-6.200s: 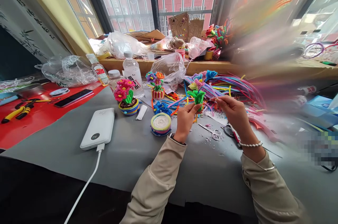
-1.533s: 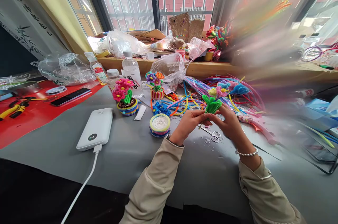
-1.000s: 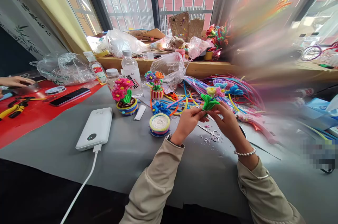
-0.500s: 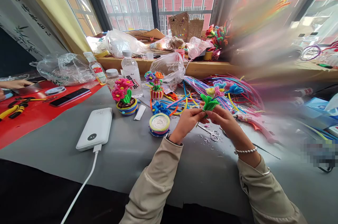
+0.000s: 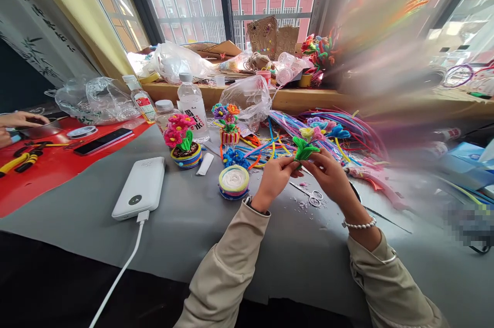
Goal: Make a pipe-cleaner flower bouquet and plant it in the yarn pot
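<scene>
The left hand (image 5: 275,179) and the right hand (image 5: 331,177) meet above the grey table cover (image 5: 193,225), both pinched with fingertips around the base of a small pipe-cleaner flower bunch (image 5: 309,142) that has green leaves below and yellow, pink and blue blooms on top, tilted toward the right. The bunch is held off the table, just in front of a loose heap of coloured pipe cleaners (image 5: 339,130). Small scissors (image 5: 312,195) lie on the cover just below the hands, among white crumbs. To the left of the left hand sits a round striped pot with white filling (image 5: 233,182), and farther left stand 2 finished flower pots, 1 with pink blooms (image 5: 181,141) and 1 with purple and orange blooms (image 5: 229,124). A white power bank (image 5: 139,188) with its cable lies near the table's front edge. At the far left another person's hand (image 5: 17,121) rests over a red mat (image 5: 46,168).
</scene>
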`<action>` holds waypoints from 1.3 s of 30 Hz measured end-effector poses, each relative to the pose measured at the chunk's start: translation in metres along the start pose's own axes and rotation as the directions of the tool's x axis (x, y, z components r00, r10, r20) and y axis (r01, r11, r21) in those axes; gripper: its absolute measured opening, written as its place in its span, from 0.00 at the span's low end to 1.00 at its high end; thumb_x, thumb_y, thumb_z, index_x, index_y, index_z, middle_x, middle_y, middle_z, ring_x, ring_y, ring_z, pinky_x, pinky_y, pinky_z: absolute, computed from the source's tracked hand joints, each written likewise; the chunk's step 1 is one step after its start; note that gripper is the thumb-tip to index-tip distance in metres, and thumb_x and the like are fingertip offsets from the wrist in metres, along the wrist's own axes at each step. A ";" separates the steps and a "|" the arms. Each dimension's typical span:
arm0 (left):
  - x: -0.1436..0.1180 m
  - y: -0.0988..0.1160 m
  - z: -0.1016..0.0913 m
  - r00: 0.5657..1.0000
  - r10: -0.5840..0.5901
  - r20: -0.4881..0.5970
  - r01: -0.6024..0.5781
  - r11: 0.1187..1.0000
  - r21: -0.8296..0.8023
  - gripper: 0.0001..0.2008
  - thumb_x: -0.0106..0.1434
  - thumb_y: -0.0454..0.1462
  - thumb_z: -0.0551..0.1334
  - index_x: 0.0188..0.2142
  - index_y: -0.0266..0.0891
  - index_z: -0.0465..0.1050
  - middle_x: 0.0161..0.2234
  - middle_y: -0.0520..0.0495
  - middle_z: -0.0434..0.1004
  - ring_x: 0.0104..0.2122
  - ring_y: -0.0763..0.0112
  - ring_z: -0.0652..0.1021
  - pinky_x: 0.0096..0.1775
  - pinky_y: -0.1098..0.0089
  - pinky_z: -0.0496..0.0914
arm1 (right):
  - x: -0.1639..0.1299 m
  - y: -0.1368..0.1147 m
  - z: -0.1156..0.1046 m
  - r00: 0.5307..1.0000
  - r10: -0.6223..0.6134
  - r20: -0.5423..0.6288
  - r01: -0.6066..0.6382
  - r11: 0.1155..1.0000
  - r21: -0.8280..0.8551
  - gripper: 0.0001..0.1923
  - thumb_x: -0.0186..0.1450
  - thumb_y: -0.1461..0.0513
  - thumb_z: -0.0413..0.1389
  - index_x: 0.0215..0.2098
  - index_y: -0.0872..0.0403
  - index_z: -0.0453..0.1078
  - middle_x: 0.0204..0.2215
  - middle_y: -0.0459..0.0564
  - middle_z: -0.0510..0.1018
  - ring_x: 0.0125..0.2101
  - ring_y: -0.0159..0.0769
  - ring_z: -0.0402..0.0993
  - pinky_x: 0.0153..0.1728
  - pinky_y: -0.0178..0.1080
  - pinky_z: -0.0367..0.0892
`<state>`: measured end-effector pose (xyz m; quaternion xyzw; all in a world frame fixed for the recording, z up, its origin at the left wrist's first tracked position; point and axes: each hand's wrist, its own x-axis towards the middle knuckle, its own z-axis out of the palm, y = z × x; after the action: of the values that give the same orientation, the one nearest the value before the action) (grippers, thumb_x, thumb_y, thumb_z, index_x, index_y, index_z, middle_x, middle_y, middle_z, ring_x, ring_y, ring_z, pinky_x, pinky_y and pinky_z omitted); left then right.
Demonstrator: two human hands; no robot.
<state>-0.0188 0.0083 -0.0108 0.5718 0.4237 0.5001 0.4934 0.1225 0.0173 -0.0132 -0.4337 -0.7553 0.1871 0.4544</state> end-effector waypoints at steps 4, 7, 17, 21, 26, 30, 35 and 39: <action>0.000 -0.001 0.000 1.000 0.024 -0.020 -0.023 0.997 0.072 0.08 0.54 0.34 0.56 0.30 0.36 0.74 0.23 0.50 0.74 0.24 0.74 0.75 0.29 0.75 0.70 | 0.000 0.000 0.004 0.998 0.018 -0.063 -0.017 1.000 0.017 0.10 0.58 0.57 0.53 0.25 0.54 0.68 0.26 0.47 0.63 0.21 0.29 0.58 0.20 0.34 0.59; 0.000 -0.002 0.000 0.998 0.051 -0.030 -0.046 0.990 0.134 0.08 0.55 0.34 0.56 0.30 0.36 0.74 0.23 0.50 0.74 0.23 0.74 0.75 0.28 0.76 0.69 | 0.000 0.000 0.008 0.993 0.045 -0.111 -0.040 0.998 0.048 0.11 0.57 0.55 0.54 0.23 0.54 0.68 0.24 0.46 0.62 0.22 0.30 0.59 0.20 0.35 0.59; 0.001 -0.005 -0.001 0.991 0.122 -0.048 -0.112 0.977 0.180 0.09 0.56 0.35 0.55 0.29 0.36 0.73 0.25 0.50 0.76 0.25 0.73 0.75 0.29 0.76 0.68 | -0.002 0.001 0.018 0.969 0.181 -0.169 -0.135 0.959 0.248 0.10 0.54 0.55 0.57 0.25 0.55 0.70 0.23 0.45 0.63 0.25 0.31 0.61 0.25 0.36 0.59; 0.002 -0.006 -0.001 0.987 0.154 -0.034 -0.147 0.977 0.154 0.10 0.56 0.35 0.54 0.31 0.36 0.73 0.28 0.49 0.75 0.25 0.74 0.75 0.30 0.75 0.69 | -0.003 0.000 0.017 0.962 0.230 -0.144 -0.171 0.926 0.336 0.11 0.53 0.55 0.58 0.24 0.55 0.69 0.25 0.45 0.63 0.25 0.29 0.59 0.24 0.34 0.58; 0.000 -0.003 0.001 0.986 0.162 -0.047 -0.153 0.976 0.156 0.09 0.56 0.34 0.55 0.30 0.36 0.73 0.27 0.50 0.75 0.24 0.75 0.75 0.29 0.76 0.69 | -0.002 -0.003 0.013 0.953 0.300 -0.046 -0.256 0.875 0.411 0.12 0.52 0.54 0.58 0.22 0.55 0.67 0.20 0.43 0.62 0.21 0.28 0.57 0.19 0.33 0.53; -0.001 -0.002 0.001 0.984 0.170 -0.054 -0.160 0.974 0.159 0.08 0.56 0.34 0.55 0.30 0.36 0.73 0.25 0.50 0.74 0.24 0.75 0.74 0.28 0.76 0.68 | -0.001 -0.006 0.009 0.930 0.369 -0.008 -0.324 0.826 0.461 0.13 0.48 0.53 0.60 0.21 0.54 0.67 0.17 0.41 0.61 0.18 0.26 0.55 0.16 0.32 0.50; -0.001 -0.006 0.002 0.982 0.181 -0.045 -0.171 0.969 0.177 0.09 0.56 0.35 0.55 0.31 0.37 0.74 0.25 0.50 0.74 0.23 0.75 0.74 0.28 0.76 0.68 | -0.001 -0.008 0.006 0.882 0.470 0.047 -0.428 0.752 0.502 0.16 0.44 0.52 0.62 0.19 0.55 0.67 0.16 0.40 0.61 0.15 0.23 0.48 0.15 0.32 0.45; -0.001 -0.006 0.003 0.973 0.221 -0.063 -0.204 0.958 0.201 0.09 0.56 0.35 0.55 0.33 0.37 0.74 0.27 0.50 0.75 0.24 0.75 0.74 0.29 0.75 0.68 | -0.002 -0.003 0.005 0.831 0.540 0.133 -0.514 0.655 0.554 0.17 0.43 0.52 0.62 0.24 0.56 0.69 0.16 0.40 0.61 0.15 0.22 0.46 0.15 0.32 0.43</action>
<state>-0.0158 0.0080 -0.0169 0.6375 0.4270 0.5306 0.3603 0.1172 0.0145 -0.0149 -0.4819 -0.4958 0.5172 0.5045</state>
